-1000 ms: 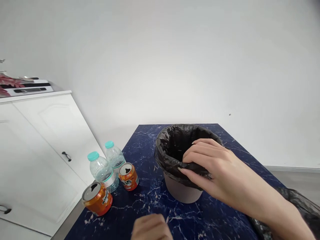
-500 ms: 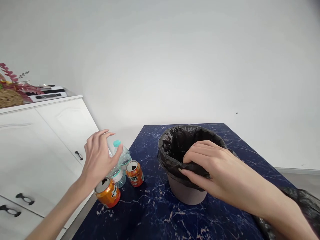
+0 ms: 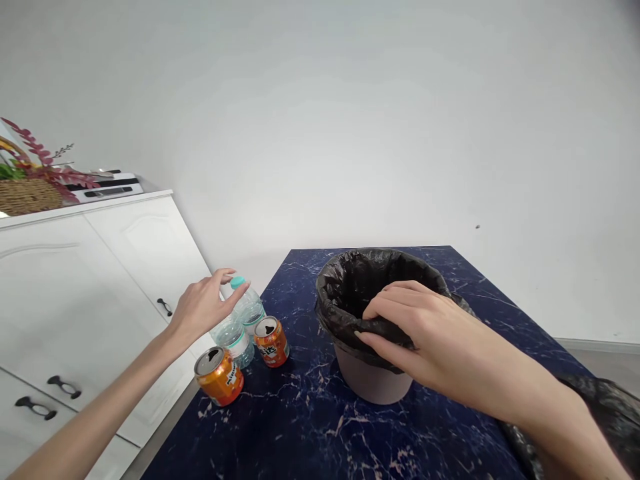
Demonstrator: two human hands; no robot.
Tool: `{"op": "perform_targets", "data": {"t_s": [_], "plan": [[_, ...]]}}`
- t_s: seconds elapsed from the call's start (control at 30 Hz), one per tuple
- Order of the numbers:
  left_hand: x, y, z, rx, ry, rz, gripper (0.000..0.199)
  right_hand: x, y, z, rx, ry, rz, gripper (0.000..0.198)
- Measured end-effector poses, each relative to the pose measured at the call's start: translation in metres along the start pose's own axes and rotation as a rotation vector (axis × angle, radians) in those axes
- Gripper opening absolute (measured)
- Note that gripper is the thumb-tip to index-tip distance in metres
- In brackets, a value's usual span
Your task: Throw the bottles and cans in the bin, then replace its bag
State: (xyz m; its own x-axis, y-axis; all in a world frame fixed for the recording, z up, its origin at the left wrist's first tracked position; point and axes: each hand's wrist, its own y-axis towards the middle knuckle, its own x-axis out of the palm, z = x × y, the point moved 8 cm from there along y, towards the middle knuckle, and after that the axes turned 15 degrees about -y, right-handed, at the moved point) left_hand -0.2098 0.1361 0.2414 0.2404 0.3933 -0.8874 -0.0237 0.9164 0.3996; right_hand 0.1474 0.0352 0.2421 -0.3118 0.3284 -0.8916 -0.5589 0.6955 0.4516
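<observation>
My left hand [image 3: 205, 305] is at a clear plastic bottle [image 3: 250, 310] with a turquoise cap, thumb and fingers apart on either side of the cap. Whether they touch it I cannot tell. A second clear bottle [image 3: 235, 340] stands nearer, its top hidden behind this hand. Two opened orange soda cans stand close by: one can [image 3: 271, 343] to the right of the bottles, the other can [image 3: 220, 378] nearer me. My right hand [image 3: 410, 327] grips the near rim of a grey-brown trash can [image 3: 375, 383], pinching the black bag [image 3: 340, 300] that lines it.
Everything stands on a dark blue marbled table [image 3: 310, 433] by a pale wall. More black plastic [image 3: 600, 407] lies at the right edge. To the left is a white cabinet [image 3: 100, 287] with a wicker basket [image 3: 30, 195] of artificial plants on top.
My left hand has moved right and slightly down to the far bottle's cap, its fingers closing in a little. The right hand keeps its hold on the rim. The view has shifted slightly.
</observation>
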Motion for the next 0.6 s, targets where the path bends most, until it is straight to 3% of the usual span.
{"op": "perform_targets", "data": {"t_s": [0.2, 0.43, 0.6], "plan": [[0.003, 0.005, 0.0, 0.048, 0.021, 0.022, 0.057, 0.003, 0.0, 0.002, 0.017, 0.008, -0.037, 0.024], [0.001, 0.006, 0.015, 0.107, -0.066, 0.048, 0.054, 0.004, 0.0, 0.002, 0.01, 0.021, -0.057, 0.026], [-0.022, 0.006, 0.045, 0.247, -0.251, 0.254, 0.046, -0.017, 0.001, 0.012, 0.136, 0.088, 0.15, 0.038]]}}
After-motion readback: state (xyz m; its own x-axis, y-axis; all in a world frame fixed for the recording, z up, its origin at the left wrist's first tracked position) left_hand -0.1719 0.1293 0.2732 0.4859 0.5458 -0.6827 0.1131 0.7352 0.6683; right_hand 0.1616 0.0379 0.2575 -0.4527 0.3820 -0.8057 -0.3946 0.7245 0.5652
